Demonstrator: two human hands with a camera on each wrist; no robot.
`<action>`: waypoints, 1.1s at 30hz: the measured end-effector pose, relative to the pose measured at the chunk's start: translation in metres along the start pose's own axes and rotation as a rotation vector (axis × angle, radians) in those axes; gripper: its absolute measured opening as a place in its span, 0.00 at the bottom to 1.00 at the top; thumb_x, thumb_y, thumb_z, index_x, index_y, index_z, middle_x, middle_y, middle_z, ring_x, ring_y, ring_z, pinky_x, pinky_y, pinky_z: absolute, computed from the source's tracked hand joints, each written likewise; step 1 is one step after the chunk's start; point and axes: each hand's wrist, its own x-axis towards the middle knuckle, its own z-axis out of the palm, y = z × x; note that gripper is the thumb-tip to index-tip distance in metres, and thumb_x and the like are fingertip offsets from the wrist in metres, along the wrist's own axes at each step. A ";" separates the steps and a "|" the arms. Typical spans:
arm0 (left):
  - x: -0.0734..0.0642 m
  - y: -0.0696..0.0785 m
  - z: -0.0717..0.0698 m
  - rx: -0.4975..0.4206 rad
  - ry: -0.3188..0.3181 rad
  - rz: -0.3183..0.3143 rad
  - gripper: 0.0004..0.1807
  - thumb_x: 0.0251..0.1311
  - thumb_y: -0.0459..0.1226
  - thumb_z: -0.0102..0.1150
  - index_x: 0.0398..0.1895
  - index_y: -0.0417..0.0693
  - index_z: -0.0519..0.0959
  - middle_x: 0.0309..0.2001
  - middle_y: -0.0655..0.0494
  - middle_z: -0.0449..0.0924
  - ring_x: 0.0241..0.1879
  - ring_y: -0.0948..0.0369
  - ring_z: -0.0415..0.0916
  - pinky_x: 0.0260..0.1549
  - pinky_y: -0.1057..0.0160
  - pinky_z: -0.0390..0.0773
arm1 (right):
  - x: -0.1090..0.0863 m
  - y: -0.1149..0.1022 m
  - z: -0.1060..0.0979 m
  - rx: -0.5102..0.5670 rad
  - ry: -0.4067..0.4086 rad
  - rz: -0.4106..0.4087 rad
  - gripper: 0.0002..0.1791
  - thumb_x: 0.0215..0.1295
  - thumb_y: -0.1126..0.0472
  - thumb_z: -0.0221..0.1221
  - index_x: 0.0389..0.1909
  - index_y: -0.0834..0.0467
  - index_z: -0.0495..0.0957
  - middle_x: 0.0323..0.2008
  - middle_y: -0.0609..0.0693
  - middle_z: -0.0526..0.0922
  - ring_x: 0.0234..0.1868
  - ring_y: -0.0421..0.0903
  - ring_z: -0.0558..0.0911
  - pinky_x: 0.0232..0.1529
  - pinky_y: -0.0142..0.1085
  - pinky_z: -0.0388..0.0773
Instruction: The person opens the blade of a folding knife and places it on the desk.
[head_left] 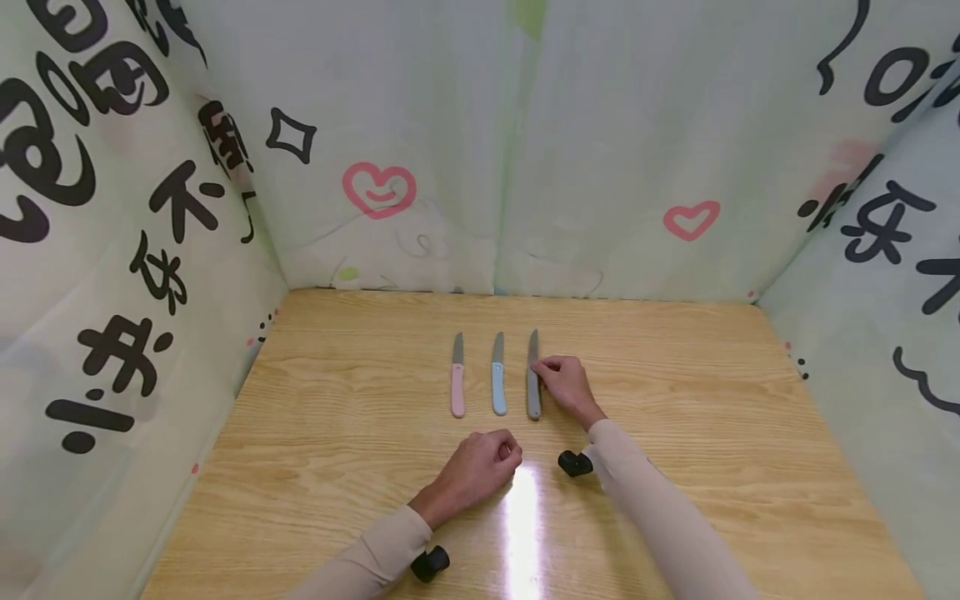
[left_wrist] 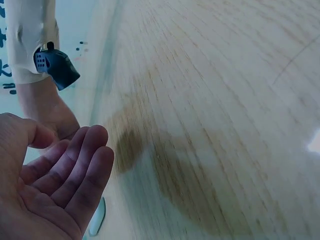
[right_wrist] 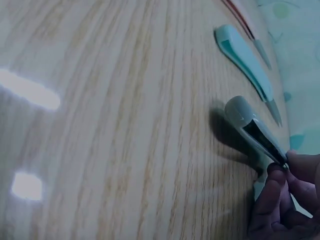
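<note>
My right hand (head_left: 567, 385) pinches a grey-handled knife (head_left: 533, 398) between thumb and fingertips, close to where handle and blade meet. In the right wrist view the rounded end of this grey knife (right_wrist: 240, 111) points away from the fingers, with a shadow beside it on the wood. Left of it lies a blue-handled knife (head_left: 498, 390), and further left a pink-handled knife (head_left: 457, 392). All three stand side by side, blades toward the back. My left hand (head_left: 476, 467) is held over the table in front of the knives, its fingers loosely bent around nothing.
The wooden table (head_left: 360, 358) reaches back to a pale curtain (head_left: 600, 167) with printed hearts. More printed cloth (head_left: 120, 275) hangs along the left and right sides. A black wrist camera (head_left: 430, 564) sits at the left cuff, another black camera (head_left: 575, 463) at the right.
</note>
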 end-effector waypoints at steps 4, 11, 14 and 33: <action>-0.001 0.001 0.000 -0.014 -0.006 -0.015 0.05 0.70 0.40 0.57 0.39 0.49 0.80 0.22 0.69 0.77 0.23 0.71 0.73 0.27 0.67 0.73 | 0.000 -0.001 -0.001 -0.063 -0.009 -0.005 0.13 0.74 0.61 0.60 0.45 0.69 0.86 0.30 0.53 0.83 0.29 0.42 0.74 0.30 0.33 0.68; -0.003 0.000 0.000 -0.020 -0.005 -0.027 0.06 0.70 0.40 0.57 0.42 0.47 0.79 0.24 0.68 0.78 0.24 0.70 0.74 0.27 0.66 0.74 | 0.001 0.001 -0.002 -0.069 -0.002 0.030 0.13 0.74 0.61 0.61 0.44 0.68 0.85 0.29 0.52 0.82 0.28 0.42 0.74 0.29 0.32 0.69; -0.003 -0.001 0.001 -0.030 -0.008 -0.031 0.08 0.71 0.39 0.57 0.46 0.45 0.79 0.24 0.68 0.79 0.24 0.70 0.74 0.27 0.65 0.74 | 0.000 0.002 -0.003 -0.054 0.000 0.040 0.13 0.73 0.60 0.61 0.42 0.68 0.85 0.28 0.52 0.82 0.28 0.42 0.75 0.28 0.32 0.70; -0.004 -0.004 0.004 -0.074 -0.007 -0.023 0.14 0.72 0.38 0.56 0.54 0.39 0.73 0.22 0.70 0.77 0.22 0.70 0.73 0.28 0.65 0.73 | 0.004 0.011 -0.002 -0.086 0.030 0.043 0.13 0.70 0.59 0.64 0.42 0.67 0.84 0.27 0.51 0.83 0.27 0.41 0.77 0.28 0.31 0.71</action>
